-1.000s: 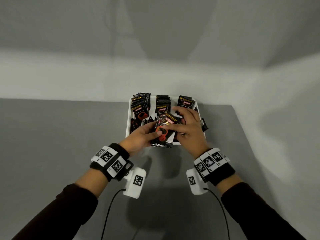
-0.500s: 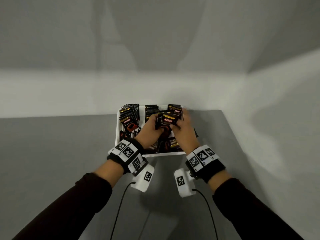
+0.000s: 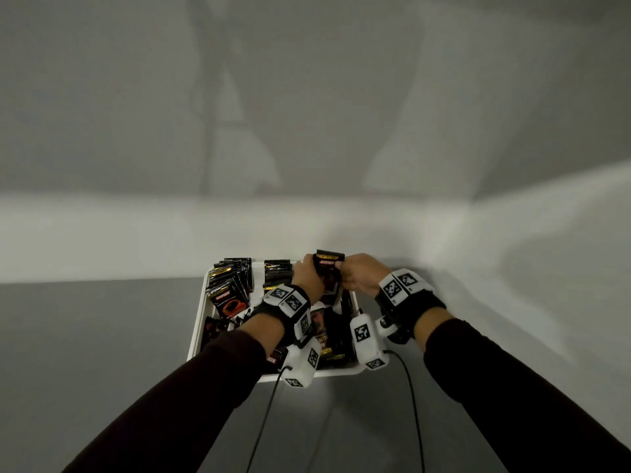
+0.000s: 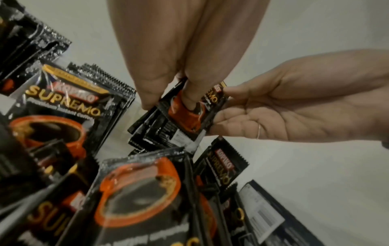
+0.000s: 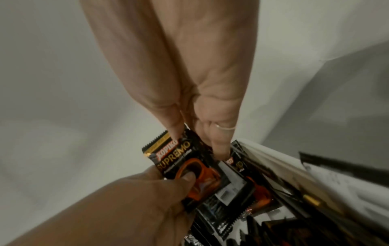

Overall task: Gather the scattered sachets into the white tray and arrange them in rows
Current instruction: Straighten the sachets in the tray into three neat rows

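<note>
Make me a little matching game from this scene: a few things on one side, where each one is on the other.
Things:
1. bundle of sachets
2. left row of sachets
3. loose sachets
4. white tray

Places:
A. on the grey table
B. standing at the tray's far left
C. held by both hands at the tray's far right
D. lying jumbled at the tray's near end

Pairs: 1-C, 2-B, 3-D, 4-A

The room is dim and grey — light falls from overhead, throwing soft shadows of my arms onto the wall (image 3: 239, 114) ahead. My head view bows at its edges. Both wrist views are grainy and stretched — near sachets (image 4: 134, 191) smear out of focus, foil glinting faintly.
</note>
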### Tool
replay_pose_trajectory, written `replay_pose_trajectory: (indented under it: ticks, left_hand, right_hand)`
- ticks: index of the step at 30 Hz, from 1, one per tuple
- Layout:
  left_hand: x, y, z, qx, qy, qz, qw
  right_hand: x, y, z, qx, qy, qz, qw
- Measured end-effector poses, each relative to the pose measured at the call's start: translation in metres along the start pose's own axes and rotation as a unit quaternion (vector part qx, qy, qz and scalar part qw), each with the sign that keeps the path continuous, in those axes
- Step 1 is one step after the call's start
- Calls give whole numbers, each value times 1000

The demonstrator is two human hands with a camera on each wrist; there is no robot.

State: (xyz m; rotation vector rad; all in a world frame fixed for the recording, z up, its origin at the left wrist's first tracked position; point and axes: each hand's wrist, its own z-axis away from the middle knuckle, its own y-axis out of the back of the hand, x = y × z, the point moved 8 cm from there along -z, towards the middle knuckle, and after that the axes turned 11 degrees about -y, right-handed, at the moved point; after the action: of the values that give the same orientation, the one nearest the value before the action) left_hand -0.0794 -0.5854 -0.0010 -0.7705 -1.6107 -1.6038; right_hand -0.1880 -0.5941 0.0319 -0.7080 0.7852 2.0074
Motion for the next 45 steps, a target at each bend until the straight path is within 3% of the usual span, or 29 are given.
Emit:
replay_pose_trajectory:
  ticks: [3, 10, 14, 16, 18, 23, 26, 31, 37, 42, 45]
  left_hand:
    - [-12, -10, -4, -14, 12, 1, 1000]
    - [-42, -19, -6, -47, 68, -22, 996]
    - [-51, -23, -3, -32, 96, 4, 995]
    - [-50, -24, -4, -27, 97, 32, 994]
    - [-44, -25, -6, -42, 72, 17, 996]
    - [-28, -33, -7, -90, 6, 2, 996]
    - [-27, -31, -6, -79, 11, -3, 997]
    - [-28, -24, -4, -57, 28, 4, 998]
    - [-19, -28, 1, -78, -4, -15, 997]
    - [-25, -19, 1, -89, 27, -12, 996]
    - [-20, -23, 1, -140, 8, -14, 990]
  right_hand:
    - [5, 3, -7, -13, -4, 4, 1000]
    - [7, 6, -14, -55, -6, -130, 990]
    - [9, 25, -14, 15, 36, -120, 992]
    - [15, 37, -14, 73, 62, -64, 993]
    - [25, 36, -15, 86, 67, -1, 994]
    - [44, 15, -19, 28, 42, -53, 997]
    - [43, 7, -19, -9, 28, -107, 994]
    - [36, -1, -21, -30, 20, -102, 994]
    - [35, -7, -23, -89, -5, -196, 977]
    - [29, -8, -20, -127, -1, -192, 973]
    - [26, -12, -19, -157, -6, -187, 970]
